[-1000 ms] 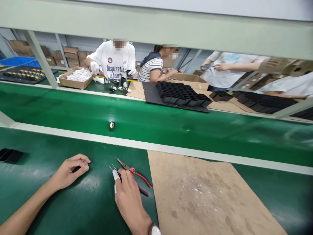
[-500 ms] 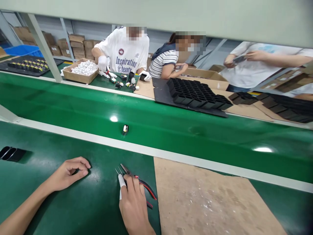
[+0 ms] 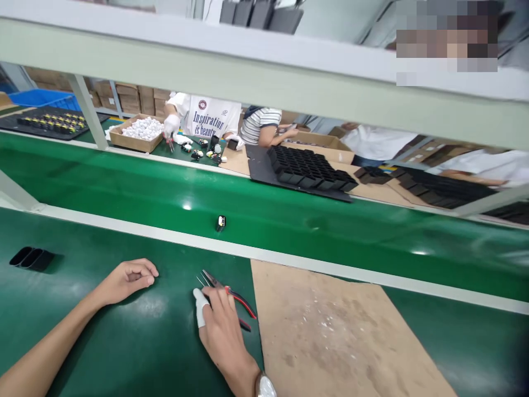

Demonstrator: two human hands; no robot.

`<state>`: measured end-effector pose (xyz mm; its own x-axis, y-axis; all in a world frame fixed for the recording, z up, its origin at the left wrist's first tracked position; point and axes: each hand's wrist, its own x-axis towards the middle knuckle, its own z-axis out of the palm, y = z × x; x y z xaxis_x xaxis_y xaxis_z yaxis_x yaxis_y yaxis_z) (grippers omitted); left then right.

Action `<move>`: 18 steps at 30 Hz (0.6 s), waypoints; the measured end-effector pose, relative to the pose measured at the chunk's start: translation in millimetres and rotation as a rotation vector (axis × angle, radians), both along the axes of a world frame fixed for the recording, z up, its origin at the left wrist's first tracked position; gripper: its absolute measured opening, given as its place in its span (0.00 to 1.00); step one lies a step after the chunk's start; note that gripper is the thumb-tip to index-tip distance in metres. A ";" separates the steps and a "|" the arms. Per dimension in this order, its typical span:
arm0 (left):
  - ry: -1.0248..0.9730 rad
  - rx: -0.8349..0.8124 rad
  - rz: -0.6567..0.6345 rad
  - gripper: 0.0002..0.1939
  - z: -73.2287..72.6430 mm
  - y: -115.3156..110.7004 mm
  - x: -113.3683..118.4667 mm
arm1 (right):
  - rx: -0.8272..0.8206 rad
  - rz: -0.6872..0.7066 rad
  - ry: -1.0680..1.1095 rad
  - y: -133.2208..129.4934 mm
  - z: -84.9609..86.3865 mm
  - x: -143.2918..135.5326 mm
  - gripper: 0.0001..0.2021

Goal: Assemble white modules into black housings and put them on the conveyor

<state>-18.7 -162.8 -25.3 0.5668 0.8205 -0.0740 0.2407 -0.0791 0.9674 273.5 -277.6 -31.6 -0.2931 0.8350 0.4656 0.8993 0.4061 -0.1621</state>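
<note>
My left hand (image 3: 130,281) rests on the green tabletop at the left, fingers loosely curled, with nothing visible in it. My right hand (image 3: 221,320) lies palm down over a pair of tweezers (image 3: 201,280), whose two thin tips stick out past the fingers; the rest is hidden. Its index finger wears a white finger cot (image 3: 200,306) and is spread from the others. Close against this hand lie needle-nose pliers (image 3: 242,303) with red and black handles, partly covered by the fingers. A small black-cased part (image 3: 221,223) with white and yellow inside stands on the belt beyond.
A cardboard sheet (image 3: 330,325) lies right of my right hand. Joined black cases (image 3: 33,259) sit at far left. A pale rail (image 3: 165,234) borders the green belt (image 3: 289,215). Across it, people work beside a box of white pieces (image 3: 142,132) and rows of black cases (image 3: 309,168).
The view has tilted upward, showing more of the overhead beam. My right index finger has spread away from the tweezers, and a wristwatch has come into view. The left hand keeps much the same pose.
</note>
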 end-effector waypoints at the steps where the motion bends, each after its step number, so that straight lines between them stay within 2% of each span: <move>1: -0.017 -0.004 0.005 0.17 -0.7 1.2 -0.7 | 0.006 0.054 0.017 -4.1 1.3 -6.3 0.16; 5: -0.016 0.047 0.010 0.24 -2.9 4.2 -2.8 | -0.033 0.298 0.019 -31.7 -3.4 -34.7 0.08; 7: -0.012 0.079 0.003 0.26 -2.6 4.3 -3.0 | -0.076 0.363 0.006 -49.2 -9.3 -45.8 0.08; 12: -0.041 0.121 -0.038 0.24 -1.2 2.9 -3.4 | -0.113 0.257 -0.003 -76.7 -17.0 -58.3 0.15; 15: -0.032 0.150 -0.059 0.31 -2.4 2.5 -3.4 | -0.093 0.209 0.004 -77.3 -15.4 -62.7 0.12; 18: 0.004 0.211 -0.060 0.30 -4.9 2.3 -0.9 | -0.064 0.163 0.007 -86.9 -18.0 -71.5 0.10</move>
<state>-19.6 -160.6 -30.1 0.6152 0.7828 0.0937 0.2330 -0.2940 0.9270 202.0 -364.5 -49.6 -0.4244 0.8047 0.4151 0.8210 0.5353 -0.1983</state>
